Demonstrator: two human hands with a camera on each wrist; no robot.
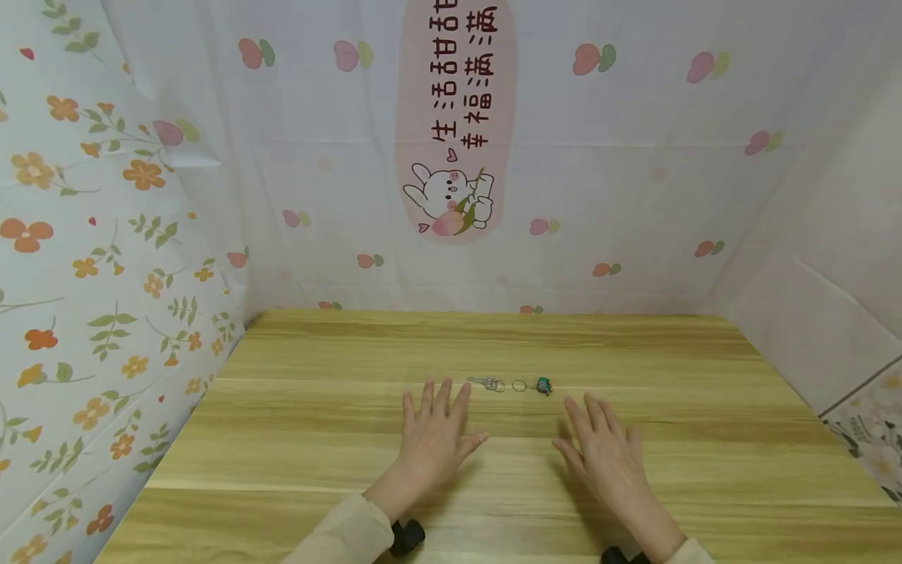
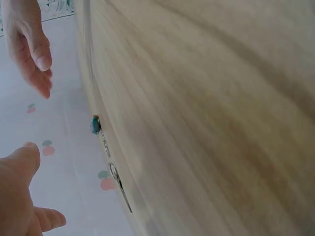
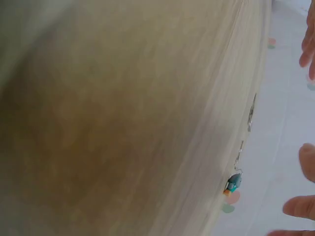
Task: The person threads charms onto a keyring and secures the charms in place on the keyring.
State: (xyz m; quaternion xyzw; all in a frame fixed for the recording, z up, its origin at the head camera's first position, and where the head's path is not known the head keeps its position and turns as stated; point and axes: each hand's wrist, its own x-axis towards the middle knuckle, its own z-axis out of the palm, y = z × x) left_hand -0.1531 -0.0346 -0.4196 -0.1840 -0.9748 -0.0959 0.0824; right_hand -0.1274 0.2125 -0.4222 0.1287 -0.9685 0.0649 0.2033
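Observation:
A silver key [image 1: 485, 382] with a small ring at its head lies on the wooden table. To its right is a keychain made of a split ring [image 1: 519, 385], a short chain and a small teal and grey charm [image 1: 544, 385]; a gap parts it from the key's ring. My left hand [image 1: 431, 439] hovers with spread fingers just in front of the key, holding nothing. Near the charm, on its right front side, my right hand [image 1: 604, 450] is also empty, its fingers loosely extended. Both wrist views show the key [image 2: 122, 189] and the charm [image 3: 234, 183] apart from the hands.
The wood-grain table [image 1: 282, 439] reaches back to a white cloth [image 1: 317, 180] printed with peaches, a rabbit and writing. Flowered cloth [image 1: 106, 313] hangs at the left edge. A pale wall panel [image 1: 831, 313] borders the right. Black wrist devices [image 1: 409, 537] sit under the wrists.

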